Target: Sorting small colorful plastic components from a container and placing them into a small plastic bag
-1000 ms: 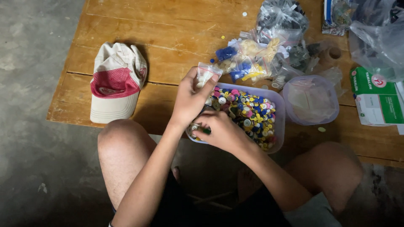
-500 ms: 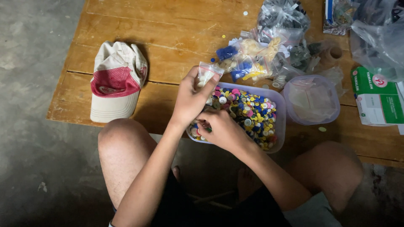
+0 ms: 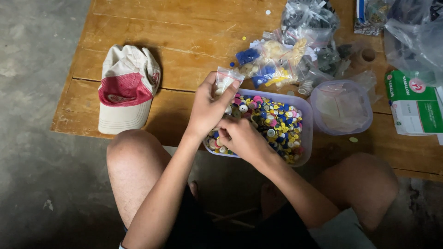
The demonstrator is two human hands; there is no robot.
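- Head view, and we're looking down at our left hand [image 3: 207, 108], thumb and fingers pinched on a small clear bag [image 3: 226, 79] of pale buttons held upright, just above the near corner of the tub.
- Our right hand [image 3: 242, 138] sits just below and beside it, fingers curled down into the tub of mixed buttons [image 3: 277, 122]; whether the tips are nipping a button or just raking through, we cannot tell, as the left hand covers them.
- The risk, as we judge it: the bag is gripped low and its mouth stands beyond the fingertips, so a slack pinch could tip it and shed buttons back into the tub.
- The tub overhangs the table [image 3: 184, 41] edge toward our knees; a push from the digging fingers could shove it off and scatter everything on the floor.
- Beyond the fingers, a heap of filled bags [image 3: 277, 60] crowds the far rim, and an empty tub [image 3: 341, 108] stands to the right, close enough to be knocked.
- A cap [image 3: 127, 90] lies well to the left, out of harm.
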